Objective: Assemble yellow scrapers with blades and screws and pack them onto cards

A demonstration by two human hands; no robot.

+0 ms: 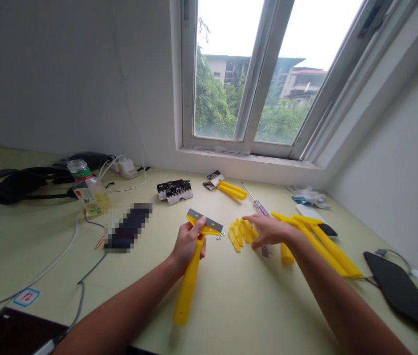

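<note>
While we watched, the left hand (190,245) gripped a yellow plastic scraper (189,291) at its neck, fingers wrapped closed, its long handle running back toward the wearer and its grey blade (202,220) pointing away, with tiny screws (219,235) just beside it. The right hand (271,230), nearer than the left to a fan of loose yellow plastic pieces (240,235), hung open above them, fingers spread. Farther on we logged a screwdriver (257,207), more yellow scrapers (327,251), and a carded pack (174,190) on the pale green desk (231,305), below a window (253,74) showing trees.
</note>
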